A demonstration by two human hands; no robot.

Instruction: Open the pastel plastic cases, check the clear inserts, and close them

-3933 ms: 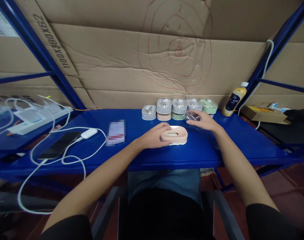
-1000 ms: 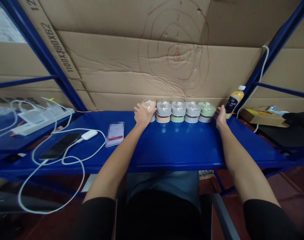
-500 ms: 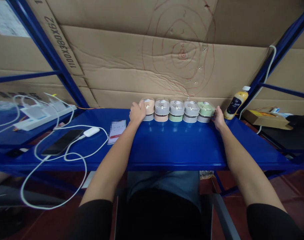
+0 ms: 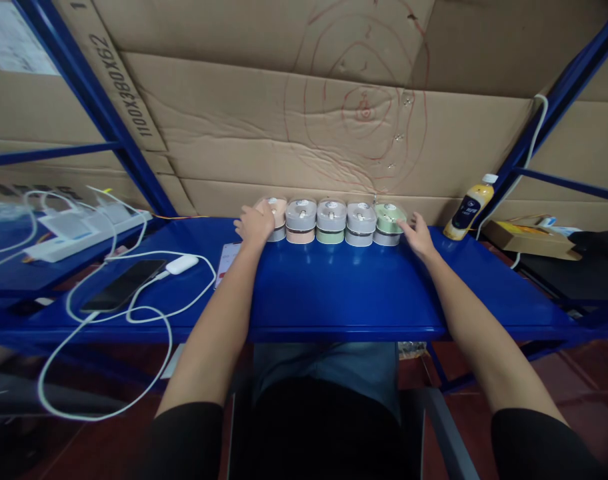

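Observation:
Five pastel lidded boxes stand side by side in a row on the blue tabletop (image 4: pixel 309 293). Each has a rounded clear-looking lid and a lower tier of another colour. At the left end, my left hand (image 4: pixel 257 223) rests against the peach box (image 4: pixel 278 212), fingers bent loosely and apart. Grey-lidded boxes fill the middle, among them one with a green base (image 4: pixel 331 219). By the green-lidded box (image 4: pixel 389 219) at the right end is my right hand (image 4: pixel 418 235), its fingers spread and a fingertip at the box's side; whether it touches, I cannot tell.
A juice bottle (image 4: pixel 470 208) stands to the right, near an opened carton (image 4: pixel 531 240). On the left lie a lit phone (image 4: pixel 226 261), a dark phone (image 4: pixel 127 285) with white cables, and a power strip (image 4: pixel 84 237). A cardboard wall (image 4: pixel 224 153) rises behind.
The whole row of boxes has shifted left along the tabletop, and both hands have moved left with it. My right hand's fingers have spread more. My left forearm now covers more of the lit phone.

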